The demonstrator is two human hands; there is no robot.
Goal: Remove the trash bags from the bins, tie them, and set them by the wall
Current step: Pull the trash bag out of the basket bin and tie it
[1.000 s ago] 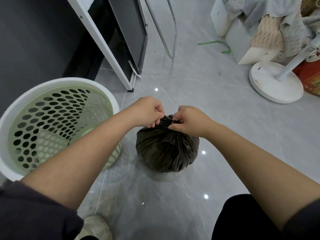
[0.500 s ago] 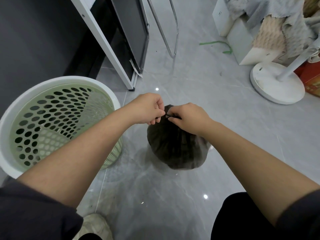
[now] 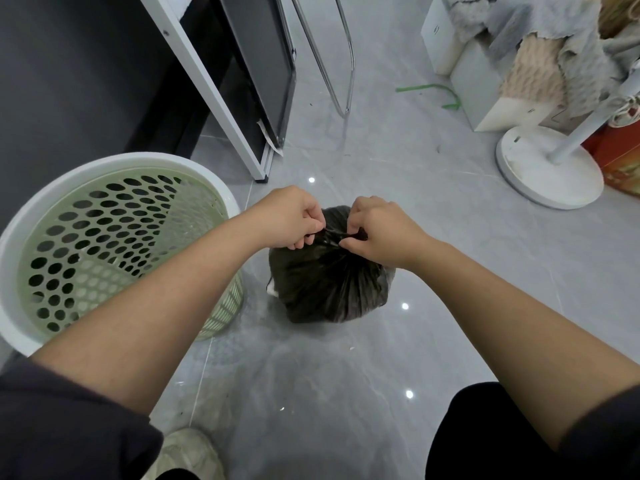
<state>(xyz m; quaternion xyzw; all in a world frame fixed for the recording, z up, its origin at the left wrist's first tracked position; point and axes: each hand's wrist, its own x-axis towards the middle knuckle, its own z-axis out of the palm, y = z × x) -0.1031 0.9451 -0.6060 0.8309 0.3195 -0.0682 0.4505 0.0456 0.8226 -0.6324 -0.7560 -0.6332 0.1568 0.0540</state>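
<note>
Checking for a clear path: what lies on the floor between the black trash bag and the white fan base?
Head view: only bare grey floor between trash bag and fan base.

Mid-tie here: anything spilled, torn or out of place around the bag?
No spill shows. A white patch at the black bag's lower left edge could be a tear or contents; unclear. A green strip lies loose on the floor.

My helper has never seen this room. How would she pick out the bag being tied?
Find the green perforated bin with a white rim at left. Right of it, on the grey floor, sits the dark bulging plastic trash bag, its neck pinched by both hands.
</note>
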